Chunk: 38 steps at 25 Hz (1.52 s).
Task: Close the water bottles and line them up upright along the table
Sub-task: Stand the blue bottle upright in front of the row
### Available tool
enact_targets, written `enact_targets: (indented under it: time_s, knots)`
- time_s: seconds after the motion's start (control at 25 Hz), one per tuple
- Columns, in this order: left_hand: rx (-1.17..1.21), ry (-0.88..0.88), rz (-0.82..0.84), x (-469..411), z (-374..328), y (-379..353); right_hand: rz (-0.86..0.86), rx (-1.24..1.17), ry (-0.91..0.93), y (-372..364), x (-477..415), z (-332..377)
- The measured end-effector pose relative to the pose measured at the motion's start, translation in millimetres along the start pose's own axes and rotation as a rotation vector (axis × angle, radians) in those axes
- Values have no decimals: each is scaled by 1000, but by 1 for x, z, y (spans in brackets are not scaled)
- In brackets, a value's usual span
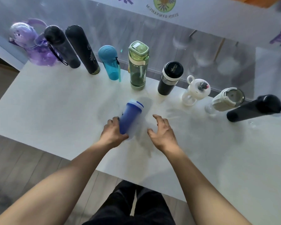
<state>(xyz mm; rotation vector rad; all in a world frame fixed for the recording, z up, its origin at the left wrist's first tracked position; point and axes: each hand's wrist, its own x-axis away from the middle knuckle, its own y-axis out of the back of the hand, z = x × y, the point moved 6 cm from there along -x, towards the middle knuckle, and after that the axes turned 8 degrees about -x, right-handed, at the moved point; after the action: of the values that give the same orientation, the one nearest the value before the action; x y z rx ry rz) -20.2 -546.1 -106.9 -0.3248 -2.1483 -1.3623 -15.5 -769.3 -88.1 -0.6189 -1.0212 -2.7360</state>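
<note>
You see a blue bottle (131, 117), teal bottle (109, 62), green bottle (138, 65), purple bottle (31, 44) and black flasks (81, 49) on your white table (55, 98).

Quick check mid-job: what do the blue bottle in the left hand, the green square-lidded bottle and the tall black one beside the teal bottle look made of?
Blue bottle: likely translucent plastic, frosted look, though motion blur leaves this open. Green bottle: clear tinted plastic or glass, contents visible through the wall; lid looks like glossy plastic. Tall black bottle: opaque matte finish with a faint printed design, possibly coated metal; cannot tell for sure.
</note>
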Motion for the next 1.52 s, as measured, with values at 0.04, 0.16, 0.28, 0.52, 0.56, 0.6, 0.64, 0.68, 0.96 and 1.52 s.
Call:
enact_targets:
  time_s: [0.04, 0.16, 0.28, 0.52, 0.56, 0.6, 0.64, 0.68, 0.96, 1.52]
  knots:
    - [13, -29, -5, 9, -3, -4, -8, -11, -20, 4, 3, -1]
    - [64, -133, -40, 36, -17, -9, -21, -141, -69, 13, 13, 4]
    - [60, -266, -72, 61, -40, -9, -84, -365, -34, 29, 32, 10]
    - [-71, -536, -238, 97, -99, -4, -312, -568, 9, 78, 73, -6]
    - [-111, -583, -269, 100, -111, -3, -351, -581, 19, 87, 80, -11]
    - [-152, -620, -286, 103, -122, -4, -394, -580, 36, 97, 86, -16]
    - [-195, -649, -291, 106, -135, -6, -442, -568, 56, 109, 92, -22]
    - [-236, -672, -294, 108, -146, -9, -485, -549, 78, 120, 98, -28]
    - [-402, -780, -304, 125, -233, -46, -622, -406, 47, 191, 129, -103]
    - [-423, -693, -260, 150, -404, -160, -737, -304, 25, 371, 127, -303]
